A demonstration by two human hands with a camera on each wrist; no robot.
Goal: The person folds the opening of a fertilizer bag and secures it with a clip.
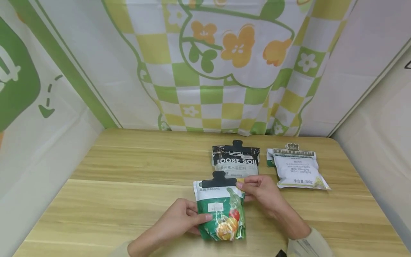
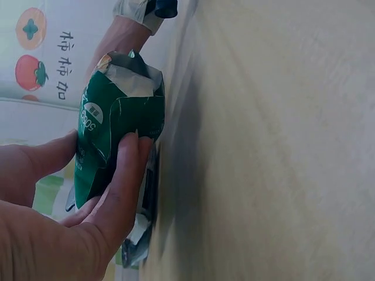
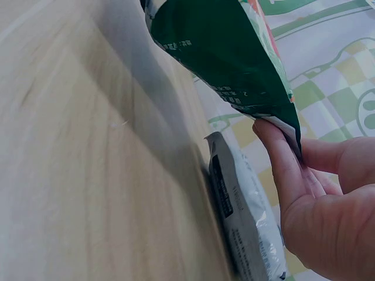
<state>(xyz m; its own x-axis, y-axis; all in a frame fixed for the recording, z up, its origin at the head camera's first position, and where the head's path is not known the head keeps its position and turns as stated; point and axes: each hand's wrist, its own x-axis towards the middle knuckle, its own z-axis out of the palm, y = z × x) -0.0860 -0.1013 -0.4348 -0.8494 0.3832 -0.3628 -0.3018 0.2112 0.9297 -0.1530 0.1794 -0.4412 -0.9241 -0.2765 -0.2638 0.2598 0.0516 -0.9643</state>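
Note:
Both hands hold a green and white fertilizer bag (image 1: 221, 210) with fruit and vegetables printed on it, raised off the table. A black clip (image 1: 219, 181) spans its folded top. My left hand (image 1: 181, 217) grips the lower left side, thumb on the front and fingers behind. At the upper right corner, next to the clip, my right hand (image 1: 264, 192) pinches the bag's edge. In the left wrist view the bag's green side (image 2: 111, 129) sits between thumb and fingers. In the right wrist view, thumb and fingers pinch the dark green bag (image 3: 222, 58) at its edge.
Behind the held bag lies a black and grey bag (image 1: 236, 160) reading LOOSE SOIL, with a black clip. A white bag (image 1: 297, 171) with a piano-keyboard clip (image 1: 293, 151) lies to its right. The wooden table (image 1: 112, 171) ends at a patterned curtain (image 1: 212, 92).

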